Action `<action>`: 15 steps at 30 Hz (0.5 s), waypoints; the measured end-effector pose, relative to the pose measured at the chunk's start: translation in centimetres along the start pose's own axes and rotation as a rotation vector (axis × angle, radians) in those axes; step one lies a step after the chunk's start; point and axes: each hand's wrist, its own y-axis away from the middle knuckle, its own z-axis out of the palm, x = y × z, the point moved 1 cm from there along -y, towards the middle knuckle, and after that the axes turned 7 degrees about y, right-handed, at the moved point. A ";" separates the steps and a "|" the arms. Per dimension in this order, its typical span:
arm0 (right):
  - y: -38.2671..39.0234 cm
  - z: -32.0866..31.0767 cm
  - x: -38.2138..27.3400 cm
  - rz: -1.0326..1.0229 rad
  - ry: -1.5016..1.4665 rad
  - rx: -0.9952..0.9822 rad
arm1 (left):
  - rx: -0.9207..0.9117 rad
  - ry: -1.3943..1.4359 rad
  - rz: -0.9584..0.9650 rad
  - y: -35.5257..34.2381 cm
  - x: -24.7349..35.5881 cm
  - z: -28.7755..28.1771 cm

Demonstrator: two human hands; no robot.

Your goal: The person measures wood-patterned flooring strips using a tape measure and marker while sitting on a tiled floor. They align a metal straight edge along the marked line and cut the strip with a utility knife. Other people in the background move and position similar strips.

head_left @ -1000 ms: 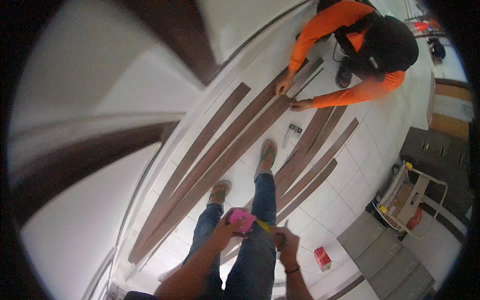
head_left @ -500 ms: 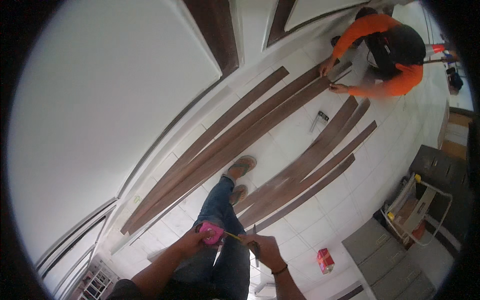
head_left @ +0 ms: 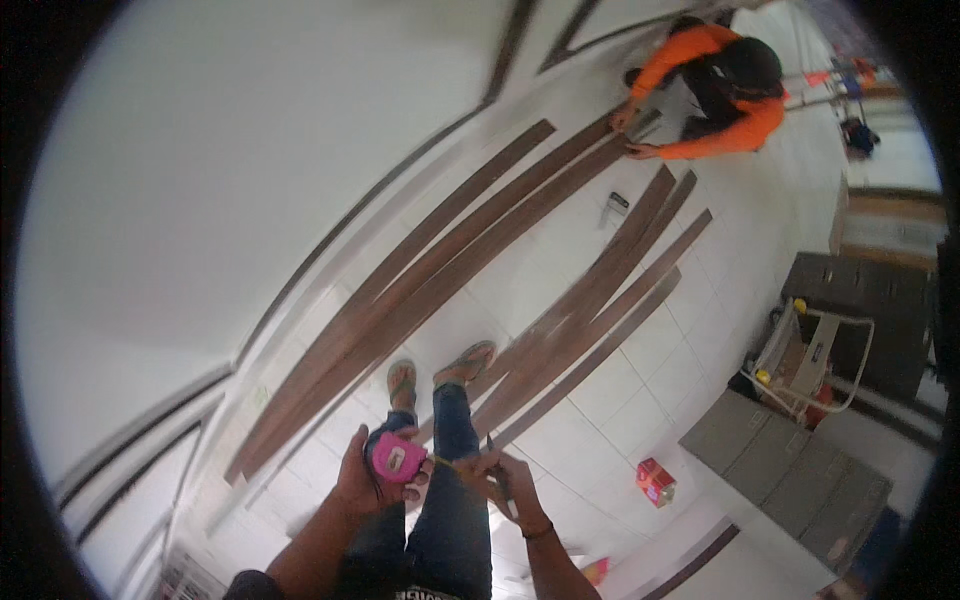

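Observation:
My left hand (head_left: 354, 488) cradles a pink tape measure (head_left: 396, 459), its fingers curled around the case. A short length of yellow tape blade (head_left: 446, 464) runs from the case to my right hand (head_left: 518, 486), whose fingers pinch its end. That same hand also holds a slim pen-like tool (head_left: 507, 492) with a dark tip; its exact kind is unclear. Below and ahead of my hands, long dark-brown wooden strips (head_left: 400, 262) lie on the floor in two groups. At the far end a co-worker in orange sleeves (head_left: 735, 95) crouches with both hands on the strips.
White tiles (head_left: 640, 395) cover the floor, with a wall panel (head_left: 230, 180) along the left. A small metal tool (head_left: 614, 206) lies between the strip groups. To the right are a red box (head_left: 655, 482), grey drawers (head_left: 770, 470) and a folding step stool (head_left: 815, 355).
My feet have moved apart, with one now nearer the left strips. The tape measure has shifted slightly left and turned its face up. The view has shifted; the co-worker still handles the strips.

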 end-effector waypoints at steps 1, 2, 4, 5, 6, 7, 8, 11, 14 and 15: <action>-0.3 0.5 1.0 0.036 0.023 -0.015 | -0.003 0.037 0.026 1.0 0.0 0.0; -0.6 0.4 1.9 -0.134 0.391 0.036 | 0.077 0.008 0.094 1.8 -0.1 -0.2; -0.6 2.5 2.6 -0.296 0.643 0.014 | 0.071 0.008 0.169 3.3 0.5 -1.1; -0.9 5.3 2.0 -0.280 0.533 -0.035 | -0.032 0.025 0.186 4.4 1.2 -1.9; -0.9 8.0 0.9 -0.249 0.487 -0.025 | -0.058 0.063 0.236 5.3 1.4 -2.5; -1.5 9.4 0.7 -0.257 0.524 -0.080 | -0.190 0.061 0.235 6.0 1.8 -2.0; -2.0 10.2 0.9 -0.280 0.575 -0.079 | -0.324 0.055 0.233 6.7 2.5 -1.7; -3.0 13.0 0.5 -0.314 0.646 -0.192 | -0.321 0.139 0.368 9.5 3.1 -2.3; -3.8 16.1 -0.2 -0.290 0.960 -0.362 | -0.559 0.243 0.383 10.3 3.1 -5.9; -4.5 16.5 -0.1 -0.267 1.002 -0.406 | -0.585 0.269 0.429 10.0 3.2 -7.1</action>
